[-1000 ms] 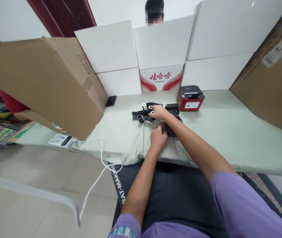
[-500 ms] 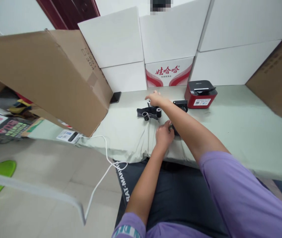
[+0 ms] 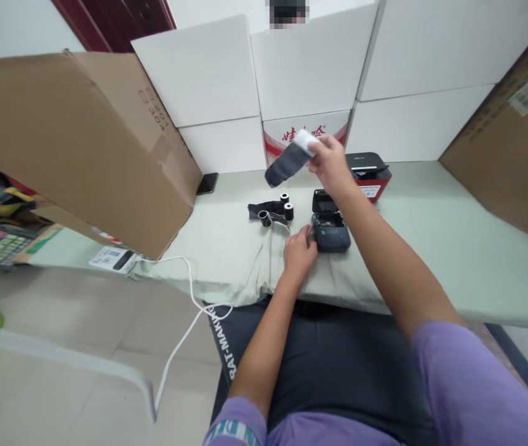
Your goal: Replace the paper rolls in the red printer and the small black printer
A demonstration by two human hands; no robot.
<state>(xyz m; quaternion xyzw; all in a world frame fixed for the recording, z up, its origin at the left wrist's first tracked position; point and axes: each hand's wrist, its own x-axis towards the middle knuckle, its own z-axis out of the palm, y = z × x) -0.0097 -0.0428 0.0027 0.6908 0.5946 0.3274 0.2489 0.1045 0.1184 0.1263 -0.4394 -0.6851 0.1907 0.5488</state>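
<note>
Okay, carry step, I judge: right hand (image 3: 331, 162) pinches strip (image 3: 287, 163); left hand (image 3: 299, 253) at case (image 3: 332, 239), grip unclear. Next wants steady pinch.

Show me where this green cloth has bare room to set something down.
One wide patch of cloth stretches between the red box and the right carton. Another lies between the left carton and the rolls, in front of the phone. Crowded: the middle, around rolls, left hand and open dark device.

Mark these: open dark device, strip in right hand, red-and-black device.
Open dark device (image 3: 331, 238): head view, front body.
Strip (image 3: 287, 163): head view, dark section.
Red-and-black device (image 3: 366, 162): head view, black top.
</note>
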